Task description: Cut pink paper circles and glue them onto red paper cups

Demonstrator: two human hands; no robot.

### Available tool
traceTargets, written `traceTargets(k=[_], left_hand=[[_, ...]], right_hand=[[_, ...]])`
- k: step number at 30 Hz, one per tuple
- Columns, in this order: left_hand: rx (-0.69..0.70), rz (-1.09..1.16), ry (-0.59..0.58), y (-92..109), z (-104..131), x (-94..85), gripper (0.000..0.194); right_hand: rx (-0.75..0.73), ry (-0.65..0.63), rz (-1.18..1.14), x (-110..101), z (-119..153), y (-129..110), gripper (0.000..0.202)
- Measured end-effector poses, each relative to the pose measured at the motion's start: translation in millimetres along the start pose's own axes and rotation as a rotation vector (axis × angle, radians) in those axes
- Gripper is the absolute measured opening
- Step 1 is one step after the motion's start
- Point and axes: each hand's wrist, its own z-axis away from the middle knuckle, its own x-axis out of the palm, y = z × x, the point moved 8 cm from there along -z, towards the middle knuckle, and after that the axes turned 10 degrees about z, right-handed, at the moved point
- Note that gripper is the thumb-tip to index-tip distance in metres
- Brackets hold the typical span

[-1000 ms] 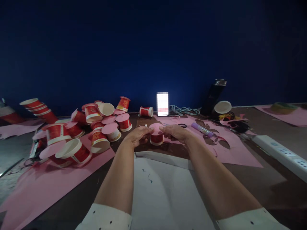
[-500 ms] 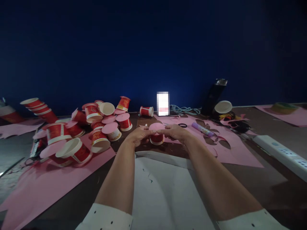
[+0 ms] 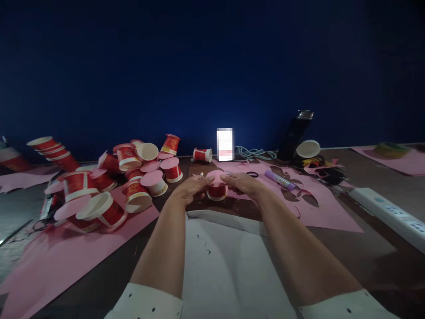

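A red paper cup (image 3: 217,193) stands upside down on the brown table in front of me, with a round pink paper disc (image 3: 217,177) on top. My left hand (image 3: 192,188) is at the disc's left side, its thumb on the edge and its fingers curled. From the right, my right hand (image 3: 241,183) pinches at the opposite edge, thumb and forefinger on the disc. The fingertips under the disc are partly hidden.
Red cups with pink discs (image 3: 137,195) are piled at left beside stacked cups (image 3: 53,153). A bright phone (image 3: 226,145) stands behind. Pink cut sheets (image 3: 327,212), a purple glue tube (image 3: 279,180), a black bottle (image 3: 295,133) and a power strip (image 3: 387,212) lie right.
My thumbs have moved apart, from near the disc's middle out toward its edges. The cup and disc have stayed in place.
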Motion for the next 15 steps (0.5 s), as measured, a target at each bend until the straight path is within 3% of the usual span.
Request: traceTargets(k=[4,7,15], left_hand=[[0.050,0.090,0.110,1,-6,-5.9,0.045],[0.124,0.120,0.204,2,-12,-10.9,0.044],[0.154,0.131,0.169,-2,-16,-0.8,0.042]], right_hand=[[0.116,0.172,-0.100,-9,-5,11,0.048],[0.139,0.229,-0.169,-7,-9,13,0.041],[0.129,0.244,-0.269,1,-16,15,0.035]])
